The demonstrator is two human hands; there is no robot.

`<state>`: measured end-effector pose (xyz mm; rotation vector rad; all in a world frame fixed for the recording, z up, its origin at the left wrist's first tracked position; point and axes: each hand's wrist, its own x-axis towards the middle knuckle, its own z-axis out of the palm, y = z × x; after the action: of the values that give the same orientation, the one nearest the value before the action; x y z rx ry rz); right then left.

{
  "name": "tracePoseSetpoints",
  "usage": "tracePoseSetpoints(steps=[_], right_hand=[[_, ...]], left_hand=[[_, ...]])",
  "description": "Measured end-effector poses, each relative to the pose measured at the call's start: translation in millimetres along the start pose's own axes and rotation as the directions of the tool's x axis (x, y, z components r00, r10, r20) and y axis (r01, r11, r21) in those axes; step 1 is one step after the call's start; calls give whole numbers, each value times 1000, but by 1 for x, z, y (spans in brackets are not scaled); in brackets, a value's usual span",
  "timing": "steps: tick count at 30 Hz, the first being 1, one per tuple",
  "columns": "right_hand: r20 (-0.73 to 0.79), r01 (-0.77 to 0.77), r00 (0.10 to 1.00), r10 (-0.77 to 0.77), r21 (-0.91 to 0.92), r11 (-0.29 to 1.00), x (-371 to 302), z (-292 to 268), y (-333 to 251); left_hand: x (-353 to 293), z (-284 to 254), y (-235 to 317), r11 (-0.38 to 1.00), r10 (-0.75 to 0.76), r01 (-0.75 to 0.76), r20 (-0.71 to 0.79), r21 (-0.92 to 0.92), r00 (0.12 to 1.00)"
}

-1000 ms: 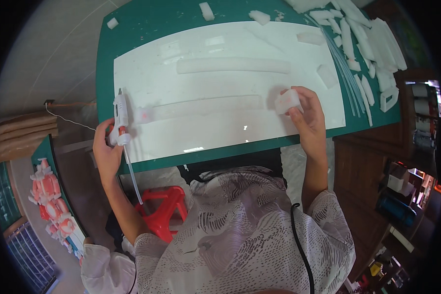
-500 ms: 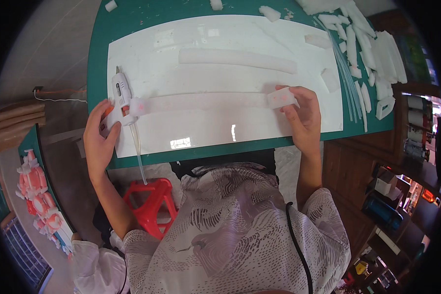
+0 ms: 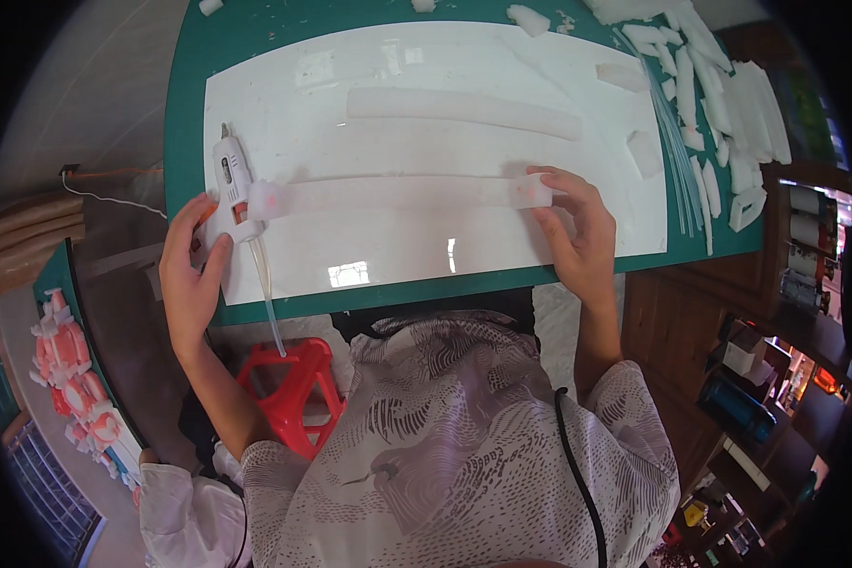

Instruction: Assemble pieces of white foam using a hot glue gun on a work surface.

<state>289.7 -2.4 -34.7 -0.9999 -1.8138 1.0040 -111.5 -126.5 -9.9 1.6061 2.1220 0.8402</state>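
Strip, long and white, between pink-marked blocks

From here I count two bare hands, one hot-glue gun, one red plastic stool, one white board, two long foam strips, two small foam blocks and, on that board, two foam offcuts; the heaped foam scraps overlap too much to number.

Soft, bright light fills the board at centre, with hard glare spots low on it and paler reflections at its upper left. The foam strips nearly wash out; shadows are faint. Fisheye curvature bends the table edges, corners fall to black, and the cabinet, lower right, sits dim.
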Motion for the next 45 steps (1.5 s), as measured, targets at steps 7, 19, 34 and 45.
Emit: tracePoseSetpoints(steps=[7,19,34,45], right_hand=[[21,76,997,-74,-110,991,0,-2,1],[57,158,987,-147,-316,935,7,-3,-10],[93,213,977,-193,-320,923,7,-3,-10],[79,196,980,-180,-325,925,7,-3,-11]], left_hand=[[-2,-2,-2,1000,15,-16,20,25,1000],[0,3,-8,998,67,-67,8,3,998],[-4,-9,33,981,45,-80,-194,-176,980],[34,30,51,885,-2,27,54,-465,999]])
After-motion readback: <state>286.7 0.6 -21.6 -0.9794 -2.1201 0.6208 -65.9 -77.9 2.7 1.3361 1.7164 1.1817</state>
